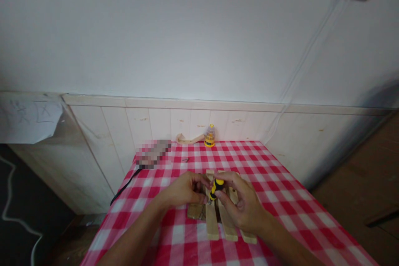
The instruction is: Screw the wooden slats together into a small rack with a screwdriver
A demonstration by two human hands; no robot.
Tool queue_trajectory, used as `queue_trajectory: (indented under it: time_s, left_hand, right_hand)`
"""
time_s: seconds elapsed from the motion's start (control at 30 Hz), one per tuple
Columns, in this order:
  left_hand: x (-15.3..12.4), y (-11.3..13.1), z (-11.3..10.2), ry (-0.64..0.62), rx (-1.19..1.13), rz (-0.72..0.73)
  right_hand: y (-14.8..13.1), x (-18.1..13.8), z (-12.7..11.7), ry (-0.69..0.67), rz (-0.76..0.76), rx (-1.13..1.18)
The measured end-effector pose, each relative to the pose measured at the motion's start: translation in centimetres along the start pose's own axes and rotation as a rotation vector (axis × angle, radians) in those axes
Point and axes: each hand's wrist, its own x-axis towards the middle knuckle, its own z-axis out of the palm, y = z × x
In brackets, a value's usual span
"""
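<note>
Taking the screwdriver (219, 183) as the middle of the dial, the right hand (245, 201) lies at 4 o'clock, its fingers closed around the yellow-and-black handle. The left hand (183, 189) sits at 9 o'clock, fingers narrowed beside the tool's tip; whether they pinch something cannot be told. The tip points down at the leftmost of three pale wooden slats (212, 226), whose near ends show from 6 to 5 o'clock. Under them, a brown wooden piece (195, 212) shows at 7 o'clock.

On the counter (280, 216), spread with red-and-white checks, a yellow-based clear case (210, 138) stands at 12 o'clock; a curved wooden strip (188, 140) lies at 11. At 10, a pixelated item (155, 153) cannot be made out.

Farther off, near 10 o'clock, a white paper (28, 120) bears handwritten strokes and a drawn box enclosing an X-like mark; the other characters are too blurred to read.
</note>
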Motion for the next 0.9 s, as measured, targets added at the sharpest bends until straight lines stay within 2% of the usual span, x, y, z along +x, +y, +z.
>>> queue_trajectory:
  time_s: [0.33,0.57,0.77,0.9]
  left_hand:
    - [0.1,-0.3,0.0,0.006,-0.015,0.017]
    - [0.1,-0.2,0.1,-0.003,-0.025,0.045]
    - [-0.2,0.6,0.2,0.010,-0.001,0.049]
    - [-0.3,1.1,0.4,-0.004,-0.010,0.054]
  right_hand:
    - [0.5,0.2,0.8,0.075,0.056,0.204]
    - [0.1,0.5,0.9,0.113,0.085,0.202]
    - [-0.4,1.4,0.3,0.058,-0.049,0.169]
    - [-0.6,1.6,-0.1,0.026,-0.026,0.185]
